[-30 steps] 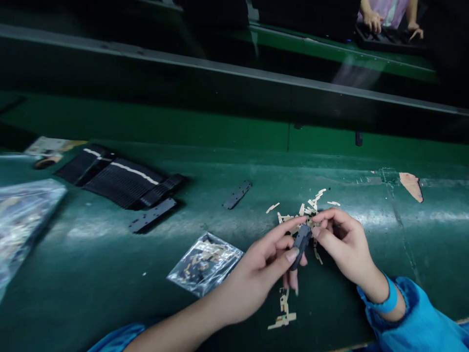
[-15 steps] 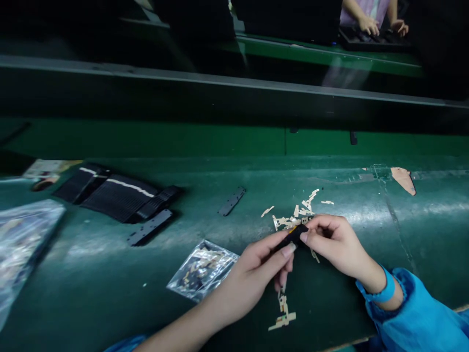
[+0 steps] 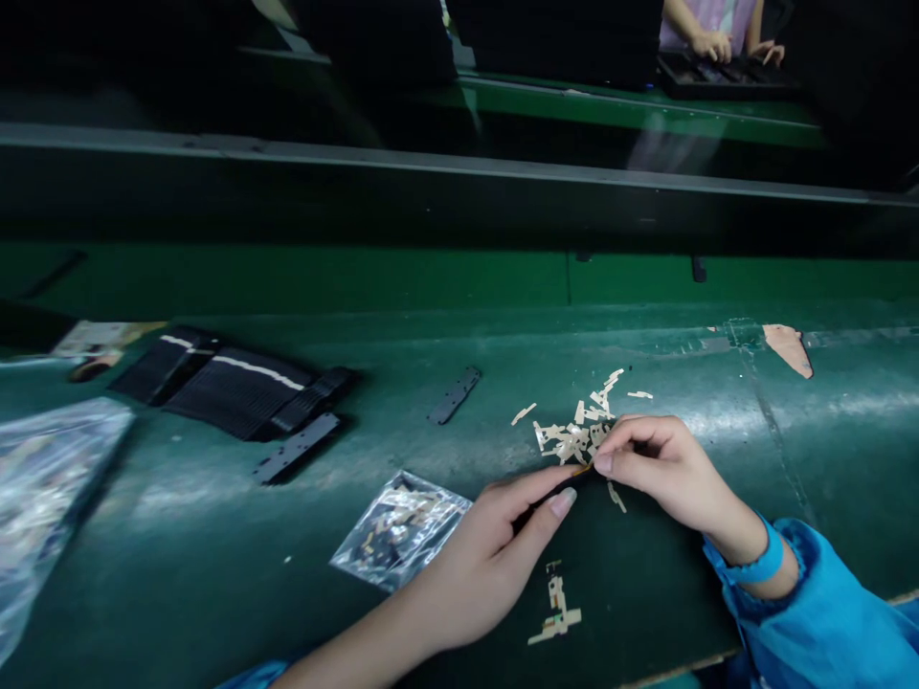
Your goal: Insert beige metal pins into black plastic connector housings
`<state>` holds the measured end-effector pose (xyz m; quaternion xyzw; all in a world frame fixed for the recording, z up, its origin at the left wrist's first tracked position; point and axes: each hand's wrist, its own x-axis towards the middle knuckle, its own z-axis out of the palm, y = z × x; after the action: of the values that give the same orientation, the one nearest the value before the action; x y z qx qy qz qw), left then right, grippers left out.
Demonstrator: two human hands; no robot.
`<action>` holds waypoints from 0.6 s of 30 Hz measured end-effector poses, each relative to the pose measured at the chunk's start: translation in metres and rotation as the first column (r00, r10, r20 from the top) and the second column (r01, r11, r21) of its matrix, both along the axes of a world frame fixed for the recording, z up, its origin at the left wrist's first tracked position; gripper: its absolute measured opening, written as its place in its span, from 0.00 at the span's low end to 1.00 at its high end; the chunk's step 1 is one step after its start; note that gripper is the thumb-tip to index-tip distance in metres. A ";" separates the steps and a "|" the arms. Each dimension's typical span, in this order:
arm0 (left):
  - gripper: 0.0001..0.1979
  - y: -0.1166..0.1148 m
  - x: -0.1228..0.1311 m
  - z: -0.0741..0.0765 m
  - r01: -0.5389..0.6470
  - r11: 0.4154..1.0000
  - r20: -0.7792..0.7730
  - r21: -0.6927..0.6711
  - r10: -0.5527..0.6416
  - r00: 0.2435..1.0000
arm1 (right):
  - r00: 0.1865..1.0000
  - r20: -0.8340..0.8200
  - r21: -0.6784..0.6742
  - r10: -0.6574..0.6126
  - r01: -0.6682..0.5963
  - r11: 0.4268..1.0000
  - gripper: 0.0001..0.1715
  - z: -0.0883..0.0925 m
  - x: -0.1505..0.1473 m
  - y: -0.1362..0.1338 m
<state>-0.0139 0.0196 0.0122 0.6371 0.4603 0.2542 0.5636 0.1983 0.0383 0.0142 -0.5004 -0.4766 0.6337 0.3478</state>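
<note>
- Head view, the only one we have: both hands meet low over the green tabletop (image 3: 215, 545), right of centre.
- Right hand (image 3: 664, 469): fingers curled in, thumb and index tips pinched tight on a tan piece (image 3: 583, 469). Only a thin sliver of it shows. We judge the tip pinch suits something that thin and small.
- Left hand (image 3: 495, 555): index and thumb stretched forward with a narrow gap, index tip touching the same tan piece. There is shadow between those fingers, so we cannot tell whether they grip anything.
- The tan piece sits just above the tabletop, between the two hands.
- Loose tan pile (image 3: 578, 435) lies just behind the right hand, nearly touching the knuckles, probably kept there for short reach.
- One tan cluster (image 3: 556, 612) lies apart, nearer the tabletop's front edge, below the left hand.
- Clear bag (image 3: 398, 526) with small parts lies flat just left of the left hand.
- Further left are a short black strip (image 3: 454, 394), a longer black strip (image 3: 294, 448), a black strip stack (image 3: 230, 383) and a large plastic bag (image 3: 50, 478), all well apart from the hands.
- Torn tape patch (image 3: 788, 346) is stuck to the tabletop at far right.
- Co-worker's hands (image 3: 710, 43) are across the line at top right, on a dark tray.
</note>
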 end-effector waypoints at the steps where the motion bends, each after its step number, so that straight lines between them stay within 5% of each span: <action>1: 0.17 0.001 -0.001 0.000 0.026 1.000 -0.017 0.010 -0.026 1.000 | 0.999 -0.033 -0.072 0.013 -0.016 0.997 0.06 0.000 0.001 0.002; 7: 0.17 0.000 -0.006 -0.002 0.035 0.999 -0.024 -0.025 -0.035 0.999 | 0.989 -0.143 -0.322 0.039 -0.084 0.943 0.08 -0.003 0.010 0.011; 12: 0.21 0.000 -0.004 -0.007 -0.090 0.991 0.028 -0.103 0.094 0.995 | 0.990 -0.073 -0.203 -0.119 0.102 0.974 0.08 -0.004 0.009 0.007; 18: 0.20 -0.004 0.001 -0.008 -0.152 0.988 -0.020 0.031 0.152 0.988 | 0.978 -0.063 -0.173 -0.199 0.185 0.967 0.08 -0.009 -0.014 -0.006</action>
<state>-0.0128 0.0158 0.0042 0.6113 0.5101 0.2959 0.5278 0.1846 0.0320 0.0048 -0.5457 -0.3573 0.6539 0.3834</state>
